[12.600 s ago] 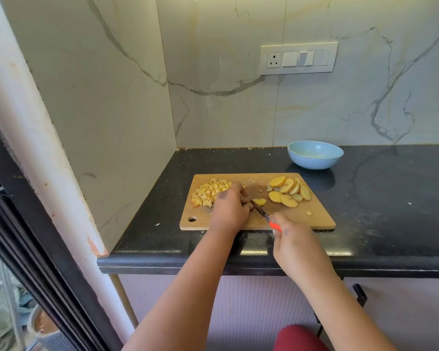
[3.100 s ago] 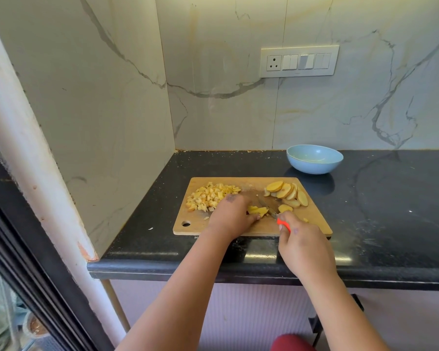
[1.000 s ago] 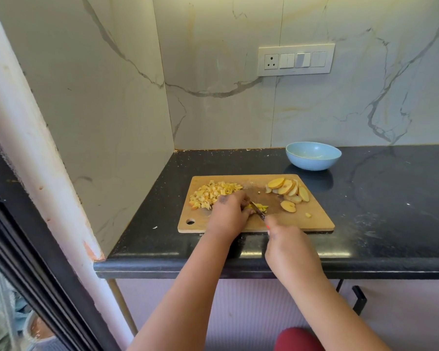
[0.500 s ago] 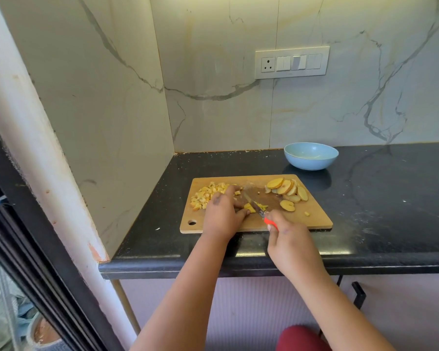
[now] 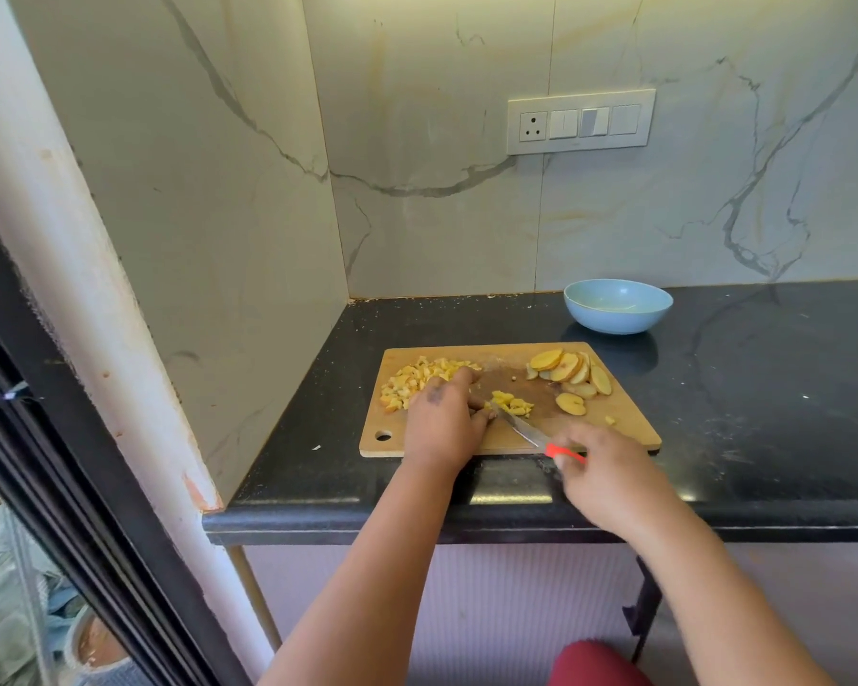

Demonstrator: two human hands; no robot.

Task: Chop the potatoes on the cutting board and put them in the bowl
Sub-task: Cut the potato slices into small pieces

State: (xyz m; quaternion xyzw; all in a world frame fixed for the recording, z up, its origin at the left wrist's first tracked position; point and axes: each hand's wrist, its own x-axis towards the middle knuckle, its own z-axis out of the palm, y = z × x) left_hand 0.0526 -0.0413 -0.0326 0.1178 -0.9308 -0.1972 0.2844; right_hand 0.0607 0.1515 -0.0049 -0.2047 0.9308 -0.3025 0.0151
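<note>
Countertop in black stone is seen carrying everything, and the wooden cutting board is set close to its front edge. At one o'clock from the board, well apart, the blue bowl is waiting, with no potato visible inside. Three lots of potato are spread on the board: a heap of chopped pieces at ten o'clock, round slices at two o'clock, and a small diced pile in the middle.

Risk is judged highest at the left hand, whose fingertips are curled down right beside the knife; a slip of the blade toward nine o'clock could nick them. Small pieces could also be flicked off the board onto the counter, since one crumb is already stranded near the four o'clock edge.

The left hand is laid palm-down, pressing the board by the heap, nothing gripped. The right hand is clenched round the knife's red handle, blade angled toward eleven o'clock, tip at the diced pile.
</note>
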